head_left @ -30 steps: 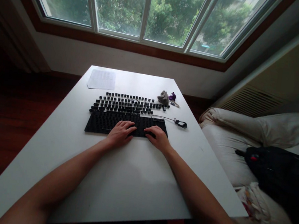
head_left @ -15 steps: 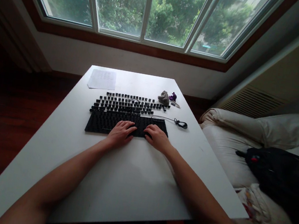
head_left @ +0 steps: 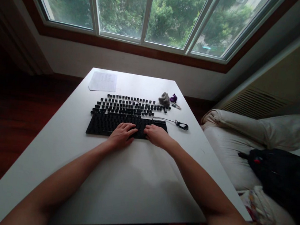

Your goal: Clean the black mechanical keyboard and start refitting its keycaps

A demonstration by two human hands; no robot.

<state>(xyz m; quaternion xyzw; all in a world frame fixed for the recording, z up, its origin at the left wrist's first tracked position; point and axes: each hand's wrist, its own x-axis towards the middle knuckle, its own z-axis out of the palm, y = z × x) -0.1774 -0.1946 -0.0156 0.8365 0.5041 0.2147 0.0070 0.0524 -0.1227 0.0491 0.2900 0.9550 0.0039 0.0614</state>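
Note:
A black keyboard [head_left: 104, 124] lies flat on the white table in front of me. Over its middle, my left hand [head_left: 122, 132] rests with thumb and fingers apart, the fingertips on the keyboard. My right hand [head_left: 156, 134] is at the keyboard's right part, with its fingers drawn together and pointing left. Whatever may be between those fingertips is hidden or too small to make out. Just beyond the keyboard, loose black keycaps [head_left: 123, 105] stand in several rows. A thin black cable [head_left: 183, 126] runs off to the right and ends in a coiled bundle.
Printed paper [head_left: 103, 82] lies at the table's far left. Far right are a grey cloth [head_left: 164, 99], a purple item [head_left: 173, 98] and a small pen-like tool [head_left: 176, 106]. A pale sofa [head_left: 223, 144] with a black bag [head_left: 280, 170] flanks the table's right edge.
My right hand's fingers have come closer together, and its wrist has turned slightly. My left hand stays in about the same place. The view has shifted a little.

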